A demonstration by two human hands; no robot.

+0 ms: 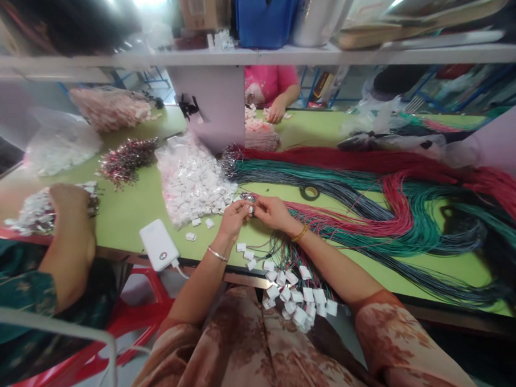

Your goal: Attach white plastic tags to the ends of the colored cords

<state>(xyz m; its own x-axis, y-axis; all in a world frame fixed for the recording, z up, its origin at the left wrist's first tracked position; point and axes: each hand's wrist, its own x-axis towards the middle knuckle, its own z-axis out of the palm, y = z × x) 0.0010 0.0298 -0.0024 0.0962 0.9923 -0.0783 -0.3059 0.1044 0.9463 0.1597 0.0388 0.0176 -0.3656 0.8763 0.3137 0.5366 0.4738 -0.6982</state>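
Observation:
Both hands meet at the front middle of the green table. My left hand pinches a small white connector at its fingertips. Fingers and thumb of my right hand are pressed together against the same connector, seemingly on wire ends that are too small to make out. Just beyond lie metal-tipped ends of red wires running off to the right. Below my right wrist, a cluster of wires with white connectors hangs over the table edge. A clear bag of white connectors lies beyond my left hand.
Long bundles of green wires and dark red wires cover the right side. A tape roll lies behind my hands, a white power bank at left. One co-worker's arm is at left; another person sits opposite, under a shelf.

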